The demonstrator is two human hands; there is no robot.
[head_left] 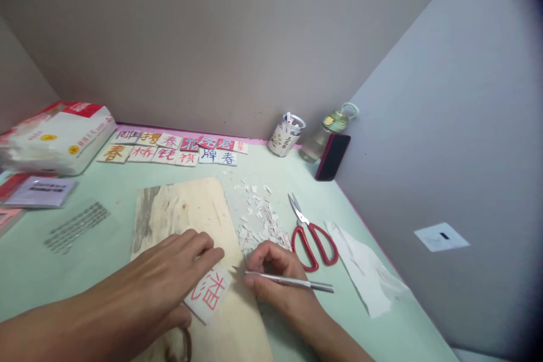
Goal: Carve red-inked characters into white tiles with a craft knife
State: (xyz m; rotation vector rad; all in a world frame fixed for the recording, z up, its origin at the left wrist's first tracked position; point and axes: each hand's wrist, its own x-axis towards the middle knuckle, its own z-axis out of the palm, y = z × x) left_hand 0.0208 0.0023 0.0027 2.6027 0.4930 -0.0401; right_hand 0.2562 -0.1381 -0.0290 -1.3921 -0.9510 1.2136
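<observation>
Under my left hand (180, 271) is a small white tile (211, 292) with a red Chinese character, lying on a wooden board (186, 206). The fingers and thumb of that hand grip the tile at its edges. My right hand (278, 274) pinches a silver craft knife (297, 281) close to its blade. The blade tip points left, just off the tile's right corner. White and reddish shavings (261, 218) lie scattered beside the board. Red-handled scissors (311, 237), blades parted, rest on the table to the right of my right hand.
Two rows of finished-looking character tiles (165, 155) line the back. A cup of pens (284, 138), a water bottle (316, 140) and a leaning phone (333, 157) stand back right. A crumpled tissue (365, 271) lies right. At left are a tissue pack (59, 141) and a blade sheet (78, 226).
</observation>
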